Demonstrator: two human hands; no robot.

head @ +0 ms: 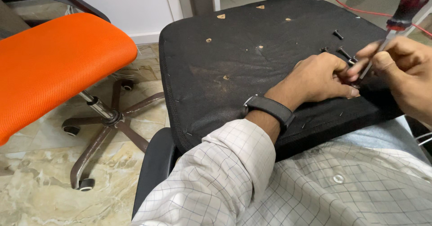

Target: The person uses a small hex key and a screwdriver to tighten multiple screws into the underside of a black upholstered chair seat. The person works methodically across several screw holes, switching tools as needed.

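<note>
Screwdriver (396,28), red-handled, is being held in the right hand (402,68), its fingers (382,64) closed around the metal shaft, with the tip being pressed down near the right edge of the upturned black seat cushion (252,50) lying across the lap. The left hand (319,77) is being kept beside the tip, its fingers (346,89) pinched narrow on something too small to tell. The tip is judged likely to slip, being steadied so close to the left fingers. Loose black screws (338,35) are lying just beyond the hands and could be knocked off. An orange chair (58,59) is being left standing well apart at the left.
</note>
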